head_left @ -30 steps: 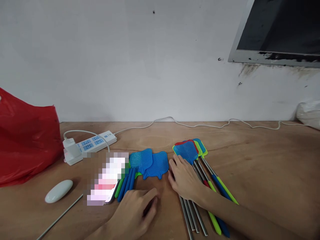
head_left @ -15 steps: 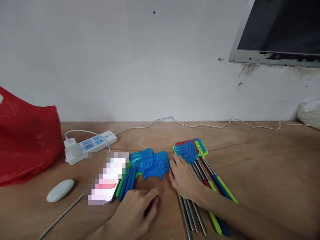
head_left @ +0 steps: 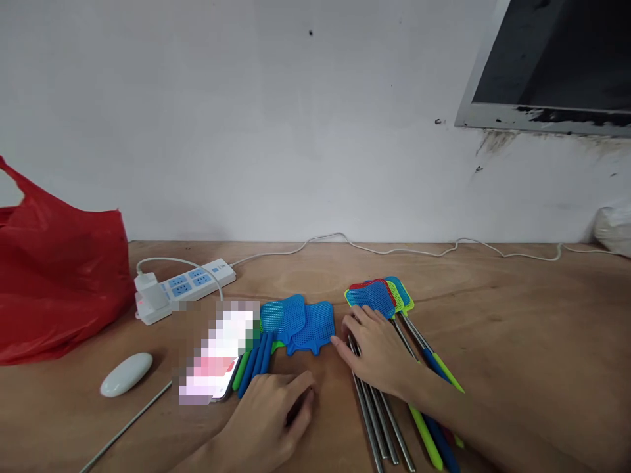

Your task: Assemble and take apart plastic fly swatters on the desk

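My left hand (head_left: 271,417) rests on the table with its fingers loosely curled in and nothing seen in them. Just beyond it lie several blue grip handles (head_left: 254,364), a green handle (head_left: 241,371) and loose blue fly swatter heads (head_left: 315,325). My right hand (head_left: 379,348) lies over bare metal rods (head_left: 374,424), thumb stretched out to the left and fingers apart. Its fingertips reach the lower edge of a blue swatter head (head_left: 372,297) in a pile of fly swatters. Handles in blue and yellow-green (head_left: 426,437) run under my right forearm, which hides part of them.
A lit phone (head_left: 221,361), blurred out, lies left of the handles. Behind it is a white power strip (head_left: 200,279) with a charger. A white mouse (head_left: 127,374) and a red plastic bag (head_left: 64,282) are at the left. A white cable (head_left: 394,251) runs along the wall.
My right hand has shifted slightly right, its thumb now reaching out to the left and more of the rods showing. Some handles under the forearm have moved. My left hand stays put.
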A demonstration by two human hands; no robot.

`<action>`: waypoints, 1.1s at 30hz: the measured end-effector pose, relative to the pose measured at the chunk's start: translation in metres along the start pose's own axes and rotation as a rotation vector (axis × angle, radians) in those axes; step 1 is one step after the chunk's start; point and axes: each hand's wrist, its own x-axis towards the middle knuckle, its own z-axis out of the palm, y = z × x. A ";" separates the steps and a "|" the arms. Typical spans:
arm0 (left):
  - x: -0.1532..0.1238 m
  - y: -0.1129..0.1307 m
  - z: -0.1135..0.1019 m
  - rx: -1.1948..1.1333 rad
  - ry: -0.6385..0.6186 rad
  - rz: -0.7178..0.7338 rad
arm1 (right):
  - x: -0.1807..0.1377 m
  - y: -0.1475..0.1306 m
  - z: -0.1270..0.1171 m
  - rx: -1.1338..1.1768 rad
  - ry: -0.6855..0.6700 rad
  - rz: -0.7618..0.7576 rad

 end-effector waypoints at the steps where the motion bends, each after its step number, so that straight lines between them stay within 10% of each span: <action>1: 0.000 0.000 0.000 -0.012 -0.006 -0.005 | -0.002 0.003 -0.004 0.036 -0.028 -0.039; 33: -0.003 -0.005 0.004 0.028 -0.016 -0.010 | -0.006 0.012 0.014 0.032 -0.002 -0.078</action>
